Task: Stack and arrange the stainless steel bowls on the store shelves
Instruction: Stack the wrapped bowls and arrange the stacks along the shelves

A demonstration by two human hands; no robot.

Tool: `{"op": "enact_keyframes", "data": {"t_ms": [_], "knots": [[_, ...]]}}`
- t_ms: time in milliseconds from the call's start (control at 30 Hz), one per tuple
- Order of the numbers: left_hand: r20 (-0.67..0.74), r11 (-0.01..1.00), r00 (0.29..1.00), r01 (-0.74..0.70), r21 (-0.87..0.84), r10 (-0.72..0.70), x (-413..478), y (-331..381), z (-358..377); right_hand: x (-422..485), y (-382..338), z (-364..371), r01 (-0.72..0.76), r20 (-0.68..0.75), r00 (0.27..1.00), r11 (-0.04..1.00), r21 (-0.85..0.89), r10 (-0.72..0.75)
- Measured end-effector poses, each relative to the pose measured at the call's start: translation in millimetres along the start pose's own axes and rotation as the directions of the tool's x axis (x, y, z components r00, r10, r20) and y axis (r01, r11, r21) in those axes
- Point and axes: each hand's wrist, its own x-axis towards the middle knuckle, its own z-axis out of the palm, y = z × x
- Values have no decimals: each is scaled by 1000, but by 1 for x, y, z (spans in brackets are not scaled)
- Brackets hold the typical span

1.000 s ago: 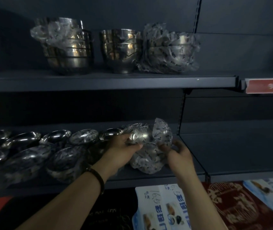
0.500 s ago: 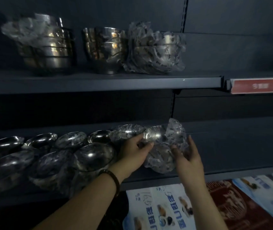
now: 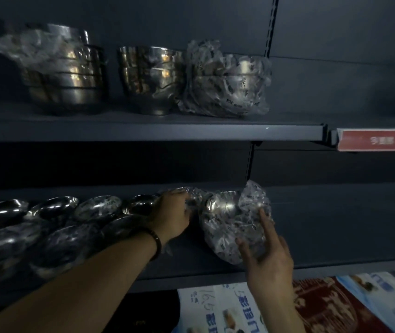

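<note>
In a dim store aisle, a person's right hand [image 3: 267,258], fingers spread, braces a plastic-wrapped steel bowl [image 3: 230,219] tilted on the lower shelf [image 3: 336,227], at the right end of a row of bowls [image 3: 100,207]. The left hand [image 3: 173,213] curls its fingers at the bowl's left edge; whether they pinch is unclear. Supporting both sides should keep it from slipping.

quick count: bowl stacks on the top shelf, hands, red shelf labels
bowl stacks on the top shelf: 3 (left stack, middle stack, right stack)
hands: 2 (left hand, right hand)
red shelf label: 1
total: 6
</note>
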Motion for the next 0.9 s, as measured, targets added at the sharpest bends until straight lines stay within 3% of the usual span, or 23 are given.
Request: {"op": "enact_keyframes", "data": {"t_ms": [133, 400, 567, 733, 900], "knots": [[65, 981, 998, -35, 189, 23, 8, -10, 10, 2, 3, 1, 18, -21, 1000, 1000, -9, -18], [103, 945, 994, -59, 323, 27, 14, -16, 20, 2, 2, 2, 48, -33, 998, 999, -19, -49], [28, 967, 996, -94, 235, 90, 11, -22, 22, 2, 0, 2, 59, -30, 998, 998, 18, -59], [-109, 995, 992, -54, 87, 63, 10, -23, 11, -1, 0, 0, 45, -16, 999, 999, 0, -45], [-251, 992, 960, -129, 11, 128, 1, -12, -20, -2, -2, 0, 11, -6, 1000, 999, 39, -11]]}}
